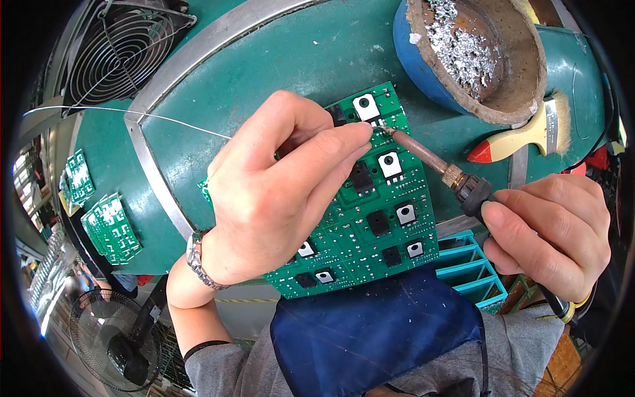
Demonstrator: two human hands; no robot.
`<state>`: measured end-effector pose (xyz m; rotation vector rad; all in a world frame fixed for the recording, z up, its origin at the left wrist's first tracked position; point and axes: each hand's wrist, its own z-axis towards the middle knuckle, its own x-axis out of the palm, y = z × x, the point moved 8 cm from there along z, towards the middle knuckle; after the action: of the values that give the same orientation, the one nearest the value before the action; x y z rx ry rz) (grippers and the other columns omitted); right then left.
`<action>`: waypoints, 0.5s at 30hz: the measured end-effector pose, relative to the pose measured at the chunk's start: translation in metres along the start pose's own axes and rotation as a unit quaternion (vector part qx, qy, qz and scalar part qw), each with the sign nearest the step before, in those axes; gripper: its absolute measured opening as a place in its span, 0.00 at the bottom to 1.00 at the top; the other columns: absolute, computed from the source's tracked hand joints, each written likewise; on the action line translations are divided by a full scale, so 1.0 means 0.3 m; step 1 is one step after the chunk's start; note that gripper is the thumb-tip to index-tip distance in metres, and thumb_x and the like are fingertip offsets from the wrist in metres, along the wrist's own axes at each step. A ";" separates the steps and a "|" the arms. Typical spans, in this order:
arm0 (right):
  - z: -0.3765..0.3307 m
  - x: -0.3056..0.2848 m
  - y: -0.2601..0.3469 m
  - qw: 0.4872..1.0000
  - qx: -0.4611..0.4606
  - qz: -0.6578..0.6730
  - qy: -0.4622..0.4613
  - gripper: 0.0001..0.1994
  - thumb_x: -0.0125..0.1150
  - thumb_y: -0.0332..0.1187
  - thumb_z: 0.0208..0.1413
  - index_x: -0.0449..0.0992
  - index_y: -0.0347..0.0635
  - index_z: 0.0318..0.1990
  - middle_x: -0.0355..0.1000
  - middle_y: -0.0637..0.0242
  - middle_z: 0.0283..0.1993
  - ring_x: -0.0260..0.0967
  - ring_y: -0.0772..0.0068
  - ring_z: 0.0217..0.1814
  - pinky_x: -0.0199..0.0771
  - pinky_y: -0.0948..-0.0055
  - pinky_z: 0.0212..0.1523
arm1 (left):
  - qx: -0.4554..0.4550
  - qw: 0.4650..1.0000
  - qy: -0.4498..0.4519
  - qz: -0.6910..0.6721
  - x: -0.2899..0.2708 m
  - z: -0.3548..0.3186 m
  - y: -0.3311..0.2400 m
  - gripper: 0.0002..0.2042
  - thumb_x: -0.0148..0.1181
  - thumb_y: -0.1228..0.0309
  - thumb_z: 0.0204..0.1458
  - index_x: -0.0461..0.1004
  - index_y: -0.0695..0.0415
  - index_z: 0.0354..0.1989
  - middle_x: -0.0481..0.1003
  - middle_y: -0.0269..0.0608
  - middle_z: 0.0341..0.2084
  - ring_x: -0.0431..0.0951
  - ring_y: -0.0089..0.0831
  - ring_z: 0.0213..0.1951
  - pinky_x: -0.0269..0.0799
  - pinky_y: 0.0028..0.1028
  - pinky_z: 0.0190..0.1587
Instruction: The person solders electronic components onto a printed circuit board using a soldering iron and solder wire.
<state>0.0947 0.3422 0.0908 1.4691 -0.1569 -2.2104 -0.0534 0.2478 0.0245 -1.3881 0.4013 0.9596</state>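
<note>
A green circuit board (357,258) lies before me at the near edge of the bench, with several black and silver-backed transistors on it. My right hand (552,231) is closed round the dark handle of a soldering iron (430,159). The iron's tip meets the board at the legs of the top transistor (364,106). Over the board's left part, my left hand (284,178) pinches a thin solder wire (178,121), which trails off to the left. Its fingertips are beside the iron's tip and hide the wire's end. A metal watch is on that wrist.
A blue-sided bowl (423,73) with solder scraps stands at the far right, beside a brush (519,135). More circuit boards (112,228) lie at the left. A fan (122,59) sits far left. Teal trays (469,264) are below the bench edge.
</note>
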 end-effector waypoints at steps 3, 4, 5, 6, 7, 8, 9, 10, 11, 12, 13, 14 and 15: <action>0.000 0.006 -0.003 1.000 -0.002 0.004 0.014 0.14 0.66 0.37 0.55 0.78 0.30 0.35 0.74 0.58 0.23 0.72 0.69 0.19 0.64 0.77 0.15 | -0.010 1.000 0.002 -0.005 0.003 0.002 0.001 0.12 0.70 0.82 0.42 0.83 0.57 0.37 0.71 0.35 0.29 0.73 0.22 0.28 0.68 0.21 0.28; 0.001 0.005 -0.001 1.000 -0.001 0.003 0.007 0.14 0.66 0.37 0.55 0.78 0.30 0.35 0.74 0.58 0.23 0.71 0.69 0.19 0.64 0.78 0.15 | -0.010 1.000 0.002 -0.004 0.000 0.001 0.003 0.12 0.70 0.82 0.42 0.83 0.57 0.37 0.71 0.35 0.29 0.73 0.22 0.28 0.68 0.21 0.28; 0.002 0.002 0.000 1.000 0.000 0.003 0.000 0.14 0.66 0.37 0.55 0.78 0.30 0.35 0.74 0.58 0.23 0.71 0.69 0.19 0.64 0.78 0.15 | 0.002 1.000 -0.007 0.002 -0.009 0.000 0.000 0.12 0.70 0.82 0.42 0.83 0.57 0.37 0.71 0.35 0.29 0.73 0.23 0.28 0.68 0.22 0.28; 0.001 0.001 0.001 1.000 -0.001 0.003 0.000 0.14 0.66 0.37 0.55 0.78 0.30 0.35 0.74 0.58 0.23 0.71 0.69 0.19 0.64 0.78 0.15 | 0.014 1.000 -0.016 0.009 -0.017 -0.002 -0.005 0.12 0.70 0.82 0.42 0.83 0.57 0.37 0.71 0.36 0.29 0.73 0.23 0.29 0.68 0.22 0.28; 0.000 0.002 -0.002 1.000 0.000 0.006 0.005 0.14 0.66 0.37 0.55 0.78 0.30 0.35 0.74 0.58 0.23 0.72 0.69 0.19 0.64 0.78 0.15 | 0.015 1.000 -0.015 0.008 -0.016 0.001 -0.004 0.12 0.70 0.82 0.42 0.83 0.57 0.37 0.71 0.36 0.29 0.73 0.23 0.29 0.68 0.22 0.28; -0.002 0.004 -0.004 1.000 0.001 0.010 0.010 0.14 0.66 0.37 0.55 0.78 0.30 0.35 0.74 0.58 0.23 0.72 0.69 0.19 0.64 0.78 0.15 | 0.016 1.000 -0.015 0.007 -0.016 0.004 -0.004 0.12 0.70 0.82 0.42 0.83 0.57 0.36 0.72 0.36 0.29 0.73 0.23 0.29 0.69 0.22 0.28; -0.003 0.007 -0.005 1.000 0.003 0.009 0.010 0.14 0.66 0.37 0.55 0.78 0.30 0.35 0.74 0.58 0.23 0.72 0.69 0.19 0.64 0.78 0.15 | 0.017 1.000 -0.016 0.006 -0.014 0.006 -0.004 0.12 0.71 0.82 0.42 0.83 0.57 0.36 0.72 0.36 0.29 0.73 0.23 0.29 0.69 0.22 0.28; -0.003 0.006 -0.003 1.000 0.001 0.006 0.001 0.14 0.66 0.37 0.55 0.78 0.30 0.35 0.74 0.58 0.23 0.71 0.69 0.19 0.64 0.78 0.15 | 0.016 1.000 -0.016 0.007 -0.015 0.005 -0.005 0.12 0.71 0.82 0.42 0.83 0.57 0.36 0.72 0.36 0.29 0.73 0.23 0.29 0.69 0.22 0.28; -0.003 0.003 -0.002 1.000 -0.001 0.003 -0.009 0.14 0.66 0.37 0.55 0.78 0.30 0.35 0.74 0.58 0.22 0.71 0.69 0.19 0.64 0.77 0.14 | 0.014 1.000 -0.011 0.006 -0.012 0.004 -0.006 0.12 0.71 0.82 0.42 0.83 0.57 0.36 0.72 0.36 0.29 0.73 0.23 0.29 0.69 0.22 0.28; -0.003 0.001 -0.002 1.000 -0.002 0.003 -0.009 0.14 0.66 0.37 0.55 0.78 0.30 0.35 0.74 0.58 0.22 0.71 0.69 0.19 0.64 0.77 0.14 | 0.011 1.000 -0.005 0.005 -0.008 0.003 -0.006 0.12 0.71 0.82 0.42 0.83 0.57 0.36 0.72 0.36 0.29 0.73 0.23 0.29 0.69 0.23 0.28; -0.001 0.002 -0.003 1.000 -0.004 0.008 -0.001 0.14 0.66 0.36 0.55 0.78 0.30 0.34 0.74 0.58 0.22 0.71 0.69 0.18 0.64 0.77 0.14 | 0.011 1.000 -0.005 0.004 -0.005 0.002 -0.005 0.12 0.71 0.82 0.42 0.83 0.57 0.36 0.72 0.36 0.29 0.73 0.23 0.29 0.69 0.23 0.28; -0.001 0.005 -0.003 1.000 -0.007 0.013 0.007 0.14 0.66 0.36 0.55 0.78 0.30 0.34 0.74 0.58 0.22 0.71 0.69 0.18 0.64 0.77 0.14 | 0.010 1.000 -0.006 0.000 -0.003 0.002 -0.002 0.12 0.71 0.82 0.42 0.83 0.57 0.36 0.71 0.35 0.29 0.73 0.23 0.28 0.69 0.22 0.28; 0.000 0.007 -0.004 1.000 -0.007 0.014 0.008 0.14 0.66 0.36 0.55 0.78 0.30 0.34 0.74 0.58 0.22 0.71 0.69 0.18 0.64 0.77 0.14 | 0.009 1.000 -0.007 -0.004 -0.001 0.002 -0.001 0.12 0.71 0.82 0.42 0.83 0.57 0.37 0.71 0.35 0.29 0.73 0.23 0.28 0.69 0.22 0.28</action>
<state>0.0937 0.3424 0.0887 1.4675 -0.1561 -2.1740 -0.0536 0.2482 0.0251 -1.3656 0.3927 0.9560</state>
